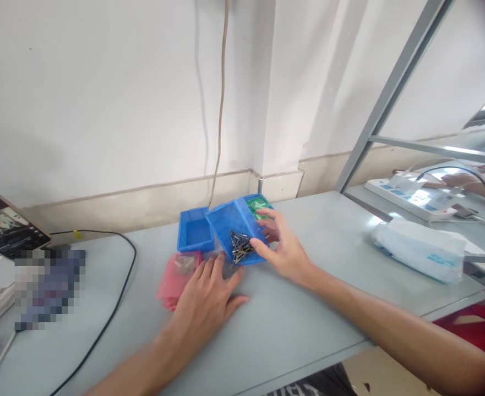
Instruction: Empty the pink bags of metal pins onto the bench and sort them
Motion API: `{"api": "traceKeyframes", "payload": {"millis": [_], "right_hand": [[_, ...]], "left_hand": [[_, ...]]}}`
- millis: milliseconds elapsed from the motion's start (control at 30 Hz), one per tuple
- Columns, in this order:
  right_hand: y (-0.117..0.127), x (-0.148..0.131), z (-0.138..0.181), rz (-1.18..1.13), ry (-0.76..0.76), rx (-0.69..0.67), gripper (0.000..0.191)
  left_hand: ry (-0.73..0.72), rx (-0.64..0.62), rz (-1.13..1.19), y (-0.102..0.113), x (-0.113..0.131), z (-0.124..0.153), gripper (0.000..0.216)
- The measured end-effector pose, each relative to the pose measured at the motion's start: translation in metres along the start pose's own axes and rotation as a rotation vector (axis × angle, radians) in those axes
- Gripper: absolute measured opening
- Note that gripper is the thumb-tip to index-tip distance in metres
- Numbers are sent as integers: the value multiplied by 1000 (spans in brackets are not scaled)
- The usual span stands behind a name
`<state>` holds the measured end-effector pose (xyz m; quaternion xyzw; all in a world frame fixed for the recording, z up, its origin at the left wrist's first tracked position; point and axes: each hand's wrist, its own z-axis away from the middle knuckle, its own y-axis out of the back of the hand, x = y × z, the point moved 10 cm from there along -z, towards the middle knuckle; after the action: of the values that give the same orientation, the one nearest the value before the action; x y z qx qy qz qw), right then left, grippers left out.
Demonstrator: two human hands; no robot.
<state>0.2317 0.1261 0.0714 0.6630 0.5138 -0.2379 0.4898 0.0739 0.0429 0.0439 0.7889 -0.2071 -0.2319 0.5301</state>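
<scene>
My right hand (pixel 281 245) grips the right side of a blue plastic tray (pixel 229 223), which is tilted up so that several small dark metal parts (pixel 239 246) have slid to its near corner. Behind it a second blue tray holds green pieces (pixel 255 207). A third, empty blue tray (pixel 195 231) sits flat to the left. My left hand (pixel 205 300) lies flat with fingers spread on pink plastic bags (pixel 176 278), just in front of the tilted tray.
A black cable (pixel 114 308) curves across the grey table (pixel 292 330) at the left, near a phone (pixel 6 225) and a power strip. A white wrapped packet (pixel 421 250) lies at the right beside a grey metal frame (pixel 374 118). The wall is close behind.
</scene>
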Motion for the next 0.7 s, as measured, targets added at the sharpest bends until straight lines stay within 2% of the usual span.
{"api": "traceKeyframes", "payload": {"millis": [233,400,700], "right_hand": [[-6,-7,2,123,60,-50,73],[-7,-12,0,104,92,-66,68],[-8,-26,1,248,195,-80,61]], "left_hand": [[9,-46,67,-9,-3,1,59],[18,-85,71,-10,-2,0,54],[9,-85,80,-9,-1,-1,54]]}}
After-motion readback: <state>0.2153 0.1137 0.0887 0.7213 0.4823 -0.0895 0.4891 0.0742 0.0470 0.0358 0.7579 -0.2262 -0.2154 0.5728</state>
